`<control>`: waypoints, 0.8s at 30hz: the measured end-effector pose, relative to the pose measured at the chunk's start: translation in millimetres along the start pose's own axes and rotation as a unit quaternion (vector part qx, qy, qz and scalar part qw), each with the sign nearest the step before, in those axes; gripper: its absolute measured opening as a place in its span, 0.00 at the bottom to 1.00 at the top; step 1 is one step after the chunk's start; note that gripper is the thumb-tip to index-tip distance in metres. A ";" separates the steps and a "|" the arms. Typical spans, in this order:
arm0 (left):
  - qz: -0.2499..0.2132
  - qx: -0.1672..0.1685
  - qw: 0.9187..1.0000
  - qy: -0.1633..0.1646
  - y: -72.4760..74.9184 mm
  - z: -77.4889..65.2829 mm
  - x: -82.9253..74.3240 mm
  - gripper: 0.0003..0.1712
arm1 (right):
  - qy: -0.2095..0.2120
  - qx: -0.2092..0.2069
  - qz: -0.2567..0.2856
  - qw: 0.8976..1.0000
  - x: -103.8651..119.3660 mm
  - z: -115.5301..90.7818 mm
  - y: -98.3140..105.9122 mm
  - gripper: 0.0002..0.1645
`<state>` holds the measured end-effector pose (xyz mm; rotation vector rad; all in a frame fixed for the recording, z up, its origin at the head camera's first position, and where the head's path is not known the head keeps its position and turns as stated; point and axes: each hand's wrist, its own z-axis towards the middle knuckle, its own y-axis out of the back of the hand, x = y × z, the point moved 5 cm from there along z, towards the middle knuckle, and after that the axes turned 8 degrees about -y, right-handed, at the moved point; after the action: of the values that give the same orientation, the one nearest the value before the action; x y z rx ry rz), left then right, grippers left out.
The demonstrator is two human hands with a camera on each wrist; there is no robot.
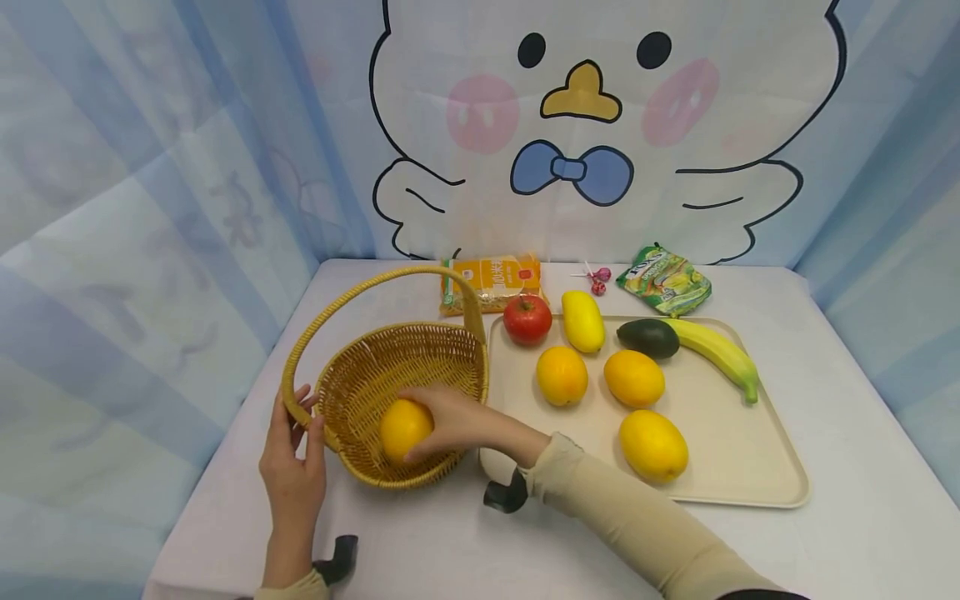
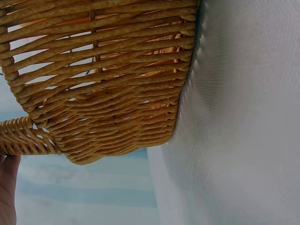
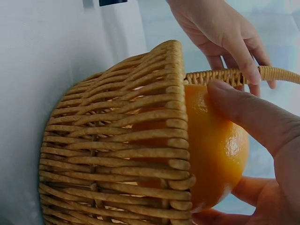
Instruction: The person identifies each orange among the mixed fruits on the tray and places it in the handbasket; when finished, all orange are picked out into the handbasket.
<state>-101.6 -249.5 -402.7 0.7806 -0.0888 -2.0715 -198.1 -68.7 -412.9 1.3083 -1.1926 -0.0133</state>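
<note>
Orange fruit sits in the near part of the wicker basket, partly above the rim, pinched between thumb and fingers of the right hand; near-round, no long axis readable. Basket upright, mouth facing up; its handle arches from the near-left rim, gripped there by the left hand, to the far-right rim. Basket's right wall lies just beside the left edge of the tray, little room there; more room inside toward the far wall, and on the table in front.
</note>
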 end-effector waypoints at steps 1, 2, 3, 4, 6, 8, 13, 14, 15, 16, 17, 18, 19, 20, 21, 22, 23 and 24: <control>0.001 0.000 1.000 0.001 0.1 0.0 0.0 0.35 | 0.000 0.002 -0.001 1.000 -0.3 0.9 -1.6 0.50; 0.001 0.000 1.000 0.002 0.1 0.0 0.0 0.35 | 0.000 0.005 -0.001 1.000 -0.5 1.7 -3.2 0.50; 0.002 0.000 1.000 0.004 0.0 0.0 0.2 0.36 | -0.001 0.006 -0.002 1.000 -0.8 2.4 -4.9 0.50; 0.002 0.001 1.000 0.005 -0.1 0.0 0.3 0.36 | -0.001 0.007 -0.003 1.000 -0.9 2.9 -6.3 0.50; 0.004 0.001 1.000 0.008 -0.2 -0.2 0.6 0.37 | -0.006 0.008 -0.007 1.000 -0.8 3.2 -8.6 0.50; 0.005 0.001 1.000 0.010 -0.4 -0.2 0.8 0.37 | -0.011 0.009 -0.011 1.000 0.0 2.9 -10.1 0.50; 0.005 0.002 1.000 0.009 -0.4 -0.2 0.8 0.37 | -0.022 0.011 -0.023 0.999 2.5 0.9 -12.2 0.49; 0.005 0.002 1.000 0.010 -0.3 -0.1 0.8 0.37 | -0.024 0.012 -0.024 0.999 2.8 0.5 -12.6 0.49; 0.004 0.002 1.000 0.011 -0.3 -0.1 0.8 0.37 | -0.026 0.012 -0.027 0.999 3.0 0.2 -13.1 0.49; 0.003 0.002 1.000 0.012 -0.2 -0.2 0.8 0.37 | -0.027 0.012 -0.030 0.999 3.3 -0.1 -13.5 0.49; 0.003 0.002 1.000 0.012 -0.3 -0.2 0.8 0.37 | -0.028 0.013 -0.032 0.999 3.6 -0.5 -13.8 0.49; 0.002 0.002 1.000 0.012 -0.3 -0.3 0.8 0.36 | -0.029 0.015 -0.034 0.999 4.0 -0.9 -14.1 0.49; 0.001 0.002 1.000 0.011 -0.3 -0.2 0.8 0.36 | -0.029 0.015 -0.037 0.999 4.4 -1.3 -14.1 0.49; 0.001 0.002 1.000 0.011 -0.4 -0.3 0.8 0.36 | -0.029 0.016 -0.040 0.999 4.8 -1.5 -14.2 0.49; 0.000 0.002 1.000 0.009 -0.4 -0.4 0.7 0.36 | -0.030 0.016 -0.043 0.999 5.2 -1.7 -14.1 0.49; 0.001 0.003 1.000 0.009 -0.5 -0.4 0.8 0.36 | -0.031 0.016 -0.045 0.998 5.4 -1.7 -14.1 0.48; 0.001 0.003 1.000 0.009 -0.6 -0.4 0.9 0.36 | -0.033 0.017 -0.046 0.998 5.5 -1.7 -14.2 0.48; 0.001 0.003 1.000 0.010 -0.5 -0.5 0.9 0.37 | -0.035 0.018 -0.047 0.998 5.4 -1.4 -14.5 0.48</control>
<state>-102.0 -249.7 -403.8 0.8044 -0.0853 -2.0616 -186.2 -75.9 -419.7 1.4045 -1.1947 -0.1057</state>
